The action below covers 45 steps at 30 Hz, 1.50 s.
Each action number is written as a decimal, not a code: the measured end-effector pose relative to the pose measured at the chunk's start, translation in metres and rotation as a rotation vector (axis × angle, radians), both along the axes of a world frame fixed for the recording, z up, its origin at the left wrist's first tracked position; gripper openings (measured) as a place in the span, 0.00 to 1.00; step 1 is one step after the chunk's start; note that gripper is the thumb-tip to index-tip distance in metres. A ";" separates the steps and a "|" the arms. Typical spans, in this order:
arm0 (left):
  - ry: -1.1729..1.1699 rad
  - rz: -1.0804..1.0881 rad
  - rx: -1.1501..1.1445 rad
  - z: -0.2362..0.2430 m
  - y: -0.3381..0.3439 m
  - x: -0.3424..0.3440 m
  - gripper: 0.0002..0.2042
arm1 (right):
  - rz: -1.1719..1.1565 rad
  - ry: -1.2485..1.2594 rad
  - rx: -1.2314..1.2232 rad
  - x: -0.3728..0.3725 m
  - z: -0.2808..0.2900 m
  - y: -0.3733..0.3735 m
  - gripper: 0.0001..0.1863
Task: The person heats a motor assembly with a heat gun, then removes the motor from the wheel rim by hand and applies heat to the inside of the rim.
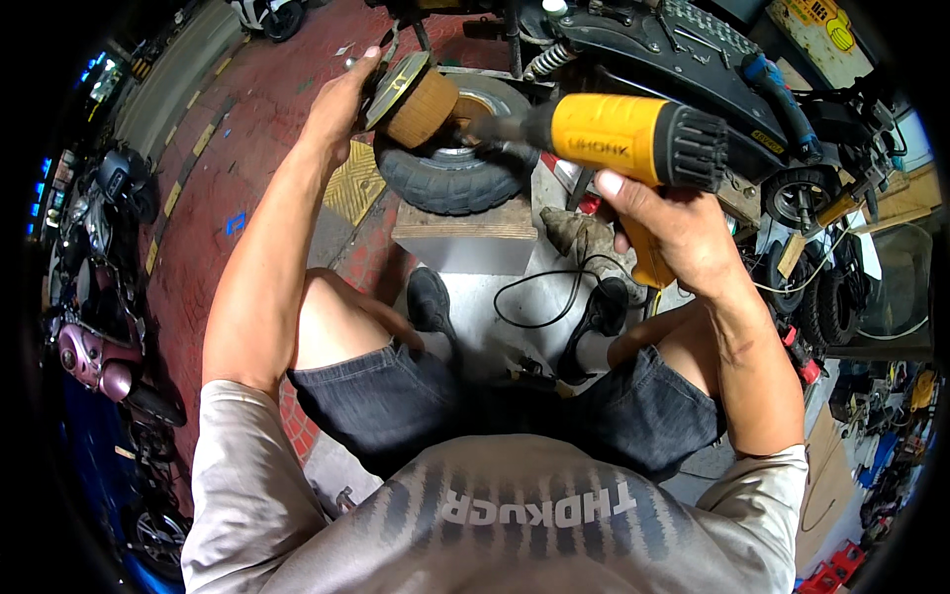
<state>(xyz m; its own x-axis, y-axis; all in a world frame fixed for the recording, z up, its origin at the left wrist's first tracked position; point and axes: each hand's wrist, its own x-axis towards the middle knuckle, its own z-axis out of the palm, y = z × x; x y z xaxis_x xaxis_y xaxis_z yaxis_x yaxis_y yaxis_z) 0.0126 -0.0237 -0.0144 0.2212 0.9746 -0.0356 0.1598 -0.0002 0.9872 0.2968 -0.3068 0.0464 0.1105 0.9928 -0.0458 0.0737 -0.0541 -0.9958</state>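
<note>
Heating step in progress. The right hand [683, 233], fingers wrapped tight around the handle, is aiming a yellow heat gun [623, 139] toward ten o'clock at a tan cylindrical part [424, 107] with a dark disc face. The left hand [341, 94] is pinching that part at its rim, just above the small scooter tyre [450, 173] resting on a wooden block [465, 223]. The next move probably calls for a steady nozzle and fingers kept off the heated part. No containers are discernible.
</note>
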 end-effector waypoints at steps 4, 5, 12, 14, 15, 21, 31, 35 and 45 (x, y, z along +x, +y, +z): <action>0.001 0.001 -0.025 -0.003 0.009 0.002 0.31 | 0.007 -0.008 0.006 0.001 -0.003 0.000 0.17; 0.003 0.000 -0.013 -0.004 0.010 0.003 0.30 | -0.019 0.007 0.002 0.003 -0.001 0.000 0.18; -0.008 -0.006 -0.058 -0.006 0.016 0.009 0.39 | -0.010 0.088 -0.055 0.028 0.002 0.007 0.20; -0.019 0.004 -0.074 -0.007 0.017 0.008 0.39 | -0.028 0.103 -0.041 0.027 0.001 0.008 0.18; -0.021 0.000 -0.078 -0.007 0.016 0.012 0.38 | -0.039 0.117 -0.038 0.030 -0.001 0.008 0.18; -0.001 -0.041 -0.104 0.007 0.003 0.018 0.33 | -0.088 0.151 -0.083 0.042 0.004 0.009 0.21; -0.058 -0.059 -0.142 0.004 0.007 0.012 0.31 | -0.175 0.163 -0.122 0.069 0.006 0.001 0.23; -0.051 -0.094 -0.143 0.011 0.002 0.016 0.32 | -0.277 0.221 -0.138 0.084 0.008 -0.005 0.26; 0.054 -0.122 -0.110 0.008 0.010 0.010 0.35 | -0.510 -0.028 0.479 0.092 0.046 -0.042 0.27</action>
<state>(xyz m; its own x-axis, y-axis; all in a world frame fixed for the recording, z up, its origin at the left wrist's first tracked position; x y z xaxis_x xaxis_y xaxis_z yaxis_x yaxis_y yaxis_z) 0.0230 -0.0136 -0.0065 0.3328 0.9300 -0.1560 0.2182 0.0850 0.9722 0.3885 -0.3491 0.0924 0.5628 0.7267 0.3938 0.1822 0.3557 -0.9167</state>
